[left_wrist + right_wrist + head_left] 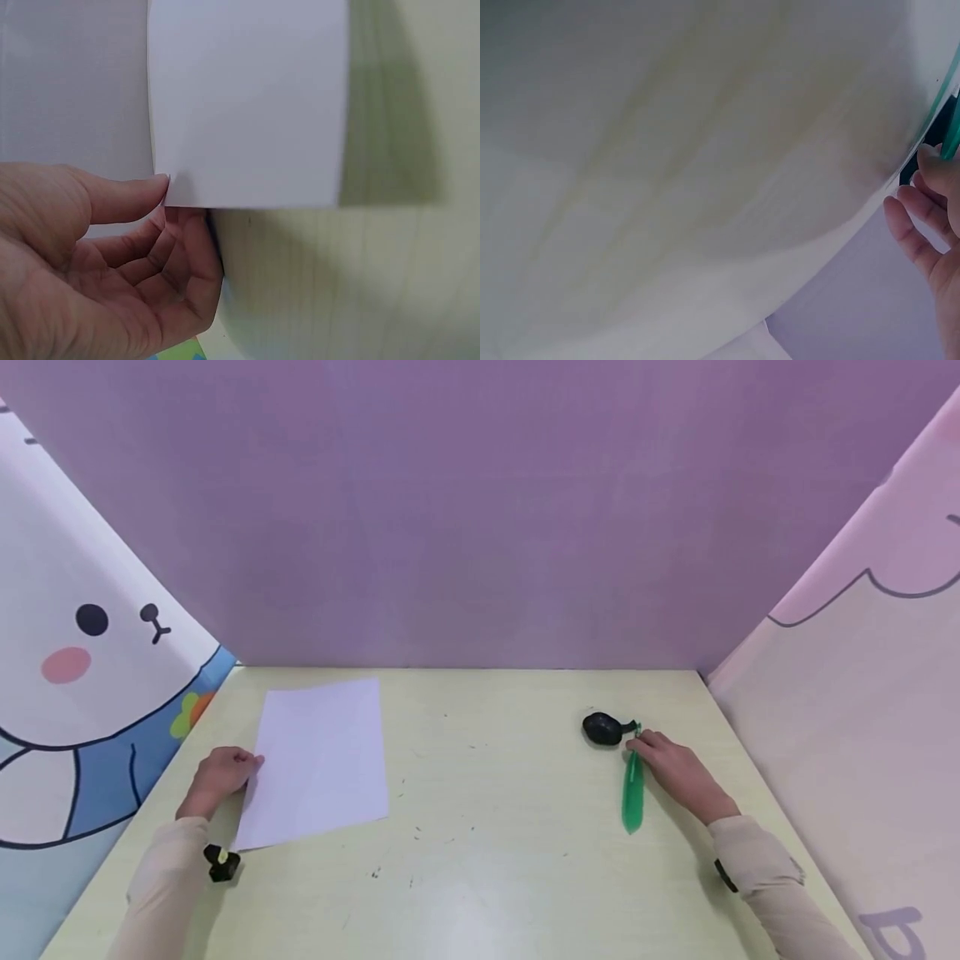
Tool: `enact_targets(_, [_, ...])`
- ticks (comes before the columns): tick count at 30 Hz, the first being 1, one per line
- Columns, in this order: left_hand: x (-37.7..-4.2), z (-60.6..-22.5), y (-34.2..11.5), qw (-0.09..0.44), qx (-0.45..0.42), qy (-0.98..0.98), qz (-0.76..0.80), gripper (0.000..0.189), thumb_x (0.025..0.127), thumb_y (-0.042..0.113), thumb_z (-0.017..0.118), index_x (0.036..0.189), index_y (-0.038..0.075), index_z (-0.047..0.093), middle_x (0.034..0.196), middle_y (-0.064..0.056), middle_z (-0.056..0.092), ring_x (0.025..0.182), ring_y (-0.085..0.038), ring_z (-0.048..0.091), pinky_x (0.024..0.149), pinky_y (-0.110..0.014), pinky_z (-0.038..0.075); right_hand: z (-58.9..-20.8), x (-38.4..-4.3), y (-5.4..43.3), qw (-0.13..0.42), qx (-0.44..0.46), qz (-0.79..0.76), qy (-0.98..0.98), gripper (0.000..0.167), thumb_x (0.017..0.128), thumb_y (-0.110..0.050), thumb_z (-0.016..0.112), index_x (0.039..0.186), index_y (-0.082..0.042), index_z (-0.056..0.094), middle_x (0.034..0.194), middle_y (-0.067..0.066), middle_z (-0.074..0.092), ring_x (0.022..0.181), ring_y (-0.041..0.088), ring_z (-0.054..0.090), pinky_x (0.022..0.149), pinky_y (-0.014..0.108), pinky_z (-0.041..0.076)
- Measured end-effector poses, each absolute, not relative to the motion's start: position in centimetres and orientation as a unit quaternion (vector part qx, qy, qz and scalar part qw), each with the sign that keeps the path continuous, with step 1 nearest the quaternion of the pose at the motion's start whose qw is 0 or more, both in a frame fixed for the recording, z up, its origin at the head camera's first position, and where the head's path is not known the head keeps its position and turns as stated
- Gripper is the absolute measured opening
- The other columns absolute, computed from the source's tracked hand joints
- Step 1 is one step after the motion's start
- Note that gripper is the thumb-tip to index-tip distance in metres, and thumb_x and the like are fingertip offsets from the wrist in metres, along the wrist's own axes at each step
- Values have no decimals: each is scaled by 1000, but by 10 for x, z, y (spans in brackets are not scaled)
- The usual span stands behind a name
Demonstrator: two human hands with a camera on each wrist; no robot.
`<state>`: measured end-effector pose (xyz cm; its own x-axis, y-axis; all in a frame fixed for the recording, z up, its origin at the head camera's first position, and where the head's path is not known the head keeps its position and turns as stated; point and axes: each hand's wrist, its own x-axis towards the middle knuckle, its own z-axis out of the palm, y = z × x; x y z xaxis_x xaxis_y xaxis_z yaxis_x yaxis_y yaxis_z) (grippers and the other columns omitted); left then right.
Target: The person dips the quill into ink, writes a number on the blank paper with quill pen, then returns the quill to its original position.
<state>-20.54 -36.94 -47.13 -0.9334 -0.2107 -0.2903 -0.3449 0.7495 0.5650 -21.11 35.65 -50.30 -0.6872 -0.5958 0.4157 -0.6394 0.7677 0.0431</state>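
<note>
Beige sleeves [168, 868] cross the pale, marked worktop [495, 777] before a purple backdrop [480, 510]. At left, the left hand [217, 777] pinches white paper [321, 764]; far right, the right hand [681, 775] pinches a green strip [633, 797] beside a black bulb-shaped object [602, 729].

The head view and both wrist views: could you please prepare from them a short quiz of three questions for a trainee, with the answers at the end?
1. What does the left hand pinch?
A) a cup
B) a white sheet
C) a spoon

2. True or false: in the head view, the black rounded object lies to the left of the white sheet.

3. Fill in the colour: the right hand holds a long narrow object that is ____.

Key:
1. B
2. False; it lies to the right of the white sheet.
3. green
</note>
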Motion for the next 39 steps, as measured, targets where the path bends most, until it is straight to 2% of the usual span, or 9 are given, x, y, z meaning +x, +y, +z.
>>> enact_targets(3, [-204, -472, -368, 100, -148, 930, 321, 38, 107, 20, 51, 113, -17, 58, 87, -17, 61, 85, -30, 57, 69, -34, 45, -501, -210, 356, 216, 342, 54, -913, 39, 81, 15, 78, 114, -4, 71, 103, 12, 62, 91, 28, 67, 62, 39, 61])
enact_targets(6, [-203, -472, -366, 94, -151, 929, 326, 37, 106, 20, 52, 113, -16, 58, 87, -17, 62, 84, -28, 58, 68, -32, 45, -499, -211, 356, 230, 344, 61, -908, 39, 78, 13, 81, 112, -6, 72, 98, 9, 61, 84, 24, 65, 56, 36, 59])
enact_targets(10, [-202, -473, -366, 93, -157, 926, 331, 37, 107, 20, 53, 115, -15, 58, 89, -18, 63, 81, -26, 60, 67, -32, 46, -496, -212, 354, 248, 342, 75, -903, 41, 75, 12, 85, 109, -7, 72, 91, 6, 59, 70, 17, 57, 48, 32, 52])
enact_targets(15, [-202, -476, -368, 94, -161, 923, 338, 37, 106, 19, 54, 117, -16, 58, 92, -19, 63, 79, -23, 63, 64, -29, 52, -491, -214, 350, 263, 341, 81, -899, 34, 78, 7, 85, 108, -5, 72, 84, 4, 57, 62, 12, 49, 46, 29, 46])
enact_targets(21, [-201, -476, -371, 93, -146, 917, 358, 38, 106, 18, 55, 119, -18, 59, 88, -15, 64, 80, -23, 62, 64, -28, 56, -479, -218, 346, 280, 337, 83, -895, 32, 77, 3, 86, 105, -4, 72, 83, 4, 64, 61, 13, 55, 49, 32, 49])
enact_targets(27, [-197, -476, -367, 91, -142, 917, 362, 41, 107, 19, 54, 123, -19, 57, 91, -19, 66, 81, -24, 63, 64, -28, 56, -474, -221, 344, 272, 327, 93, -900, 32, 81, 0, 85, 108, -7, 69, 82, 1, 67, 60, 9, 54, 50, 28, 47])
enact_targets(32, [-196, -476, -362, 88, -146, 916, 362, 40, 107, 18, 55, 122, -19, 57, 90, -19, 66, 79, -23, 63, 63, -28, 55, -476, -222, 342, 269, 322, 102, -902, 35, 81, 2, 85, 110, -6, 67, 84, 4, 70, 58, 11, 56, 50, 29, 48])
enact_targets(39, [-199, -474, -359, 86, -147, 916, 363, 40, 107, 19, 55, 123, -18, 57, 94, -22, 67, 81, -24, 64, 64, -29, 56, -472, -224, 334, 260, 295, 110, -913, 24, 86, 2, 82, 104, -1, 66, 85, 9, 70, 63, 16, 62, 53, 35, 53])
